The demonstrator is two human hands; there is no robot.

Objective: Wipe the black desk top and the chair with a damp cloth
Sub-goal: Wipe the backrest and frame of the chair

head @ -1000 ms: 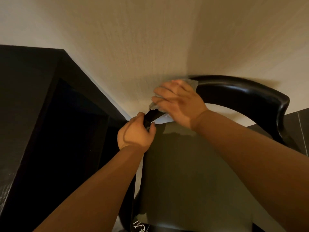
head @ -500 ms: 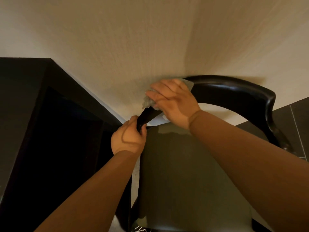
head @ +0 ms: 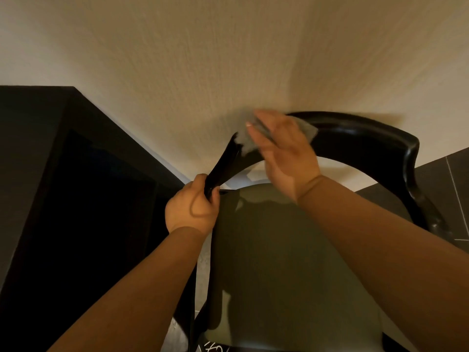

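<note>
Cloth (head: 309, 129) slid rightward — left hand (head: 191, 209) grips chair (head: 368, 138).

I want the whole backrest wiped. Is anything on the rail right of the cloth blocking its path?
Nothing visible does. The right hand presses the cloth on the chair backrest, which runs bare from there to its far corner.

A beige, finely textured wall (head: 177, 59) fills the upper frame under warm, dim light, shaded darker toward the centre right. A paler strip (head: 175, 168) runs along its foot. Dark grey floor tiles (head: 460, 174) with thin pale joints show at the right edge. The black desk (head: 30, 148) stands against the wall at left, with the black-framed chair (head: 368, 138) near it.
</note>
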